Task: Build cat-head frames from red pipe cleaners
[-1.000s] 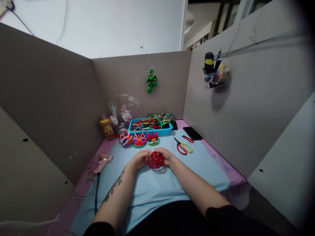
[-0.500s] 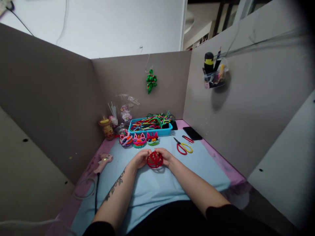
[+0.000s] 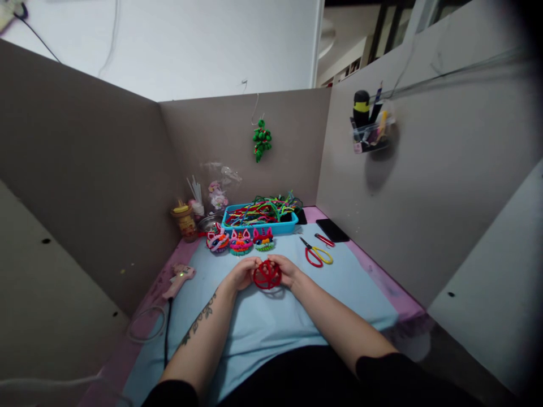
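A round, cage-like frame of red pipe cleaners (image 3: 267, 277) is held between both hands, just above the blue cloth (image 3: 263, 322). My left hand (image 3: 246, 272) grips its left edge with the fingers closed. On the opposite edge, my right hand (image 3: 285, 270) has its fingers curled around the frame. The fingertips are partly hidden behind the red strands. Beyond the hands sit three colourful animal heads: an orange and purple one (image 3: 218, 242), a pink one (image 3: 241, 242) and a red and green one (image 3: 263, 240).
Behind the heads stands a blue tray (image 3: 263, 228) heaped with pipe cleaners. Scissors (image 3: 315, 254), a red cutter (image 3: 324, 240) and a phone (image 3: 332, 230) lie right. A pink glue gun (image 3: 180, 278) with a cord rests left, near a cup (image 3: 185, 223). Partition walls (image 3: 237, 141) enclose the table.
Both hands keep their hold on the red frame, which seems turned very slightly. The view has shifted a little; nothing else has visibly moved.
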Tool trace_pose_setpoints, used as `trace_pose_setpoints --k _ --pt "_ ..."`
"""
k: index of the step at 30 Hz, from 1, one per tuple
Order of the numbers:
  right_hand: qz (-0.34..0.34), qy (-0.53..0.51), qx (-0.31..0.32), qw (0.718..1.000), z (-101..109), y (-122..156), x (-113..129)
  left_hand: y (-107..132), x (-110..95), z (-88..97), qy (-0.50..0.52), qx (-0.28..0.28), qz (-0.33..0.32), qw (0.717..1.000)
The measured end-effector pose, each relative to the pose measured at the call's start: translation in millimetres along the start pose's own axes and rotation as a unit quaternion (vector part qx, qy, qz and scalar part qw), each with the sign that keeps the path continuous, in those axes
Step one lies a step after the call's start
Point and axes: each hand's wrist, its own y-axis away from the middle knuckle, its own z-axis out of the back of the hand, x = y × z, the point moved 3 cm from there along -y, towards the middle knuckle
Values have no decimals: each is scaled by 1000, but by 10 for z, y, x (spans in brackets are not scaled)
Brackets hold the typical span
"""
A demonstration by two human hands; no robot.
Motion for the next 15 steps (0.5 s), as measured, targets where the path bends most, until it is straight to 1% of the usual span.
trace_pose_setpoints --k 6,11,13,15 --pt "-10 3 -13 1000 15 8 29 -12 19 30 10 -3 6 1000" --pt "-26 3 -21 999 5 3 43 -14 20 4 28 -7 7 1000" --pt "-23 -4 -22 1000 -29 1 54 -24 1 0 38 -17 -2 999" --pt "-1 -16 -23 1000 -69 -3 79 -39 -36 15 51 -35 -26 998"
